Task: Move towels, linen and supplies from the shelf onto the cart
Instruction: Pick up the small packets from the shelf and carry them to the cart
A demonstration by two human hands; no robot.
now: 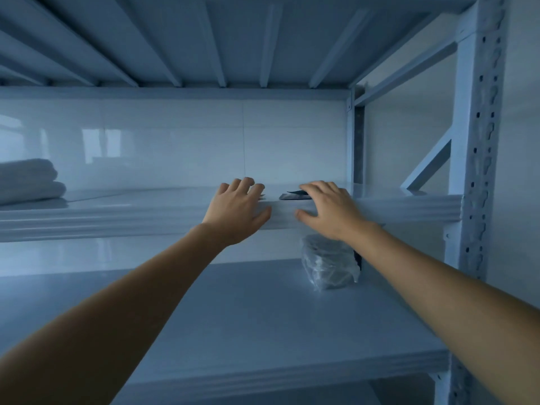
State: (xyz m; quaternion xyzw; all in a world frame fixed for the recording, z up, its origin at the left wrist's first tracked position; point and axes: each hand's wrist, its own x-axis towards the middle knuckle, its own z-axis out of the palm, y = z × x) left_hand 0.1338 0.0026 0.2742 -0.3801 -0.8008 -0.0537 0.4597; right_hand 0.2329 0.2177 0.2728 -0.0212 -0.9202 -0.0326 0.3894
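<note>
Both my arms reach up to the upper shelf (117,211) of a white metal rack. My left hand (238,210) lies over the shelf's front edge with its fingers spread and relaxed, holding nothing. My right hand (327,210) reaches over the same edge, and its fingertips touch small dark flat packets (292,195) lying on the shelf. Whether the fingers pinch a packet is not visible. Folded white towels (29,181) are stacked at the shelf's far left. A clear plastic bag with dark contents (328,263) stands on the lower shelf (233,317), under my right wrist.
The rack's perforated upright post (479,171) and a diagonal brace (426,168) stand at the right. Another shelf's ribbed underside (233,39) hangs overhead. A glossy white wall (175,141) closes the back. No cart is in view.
</note>
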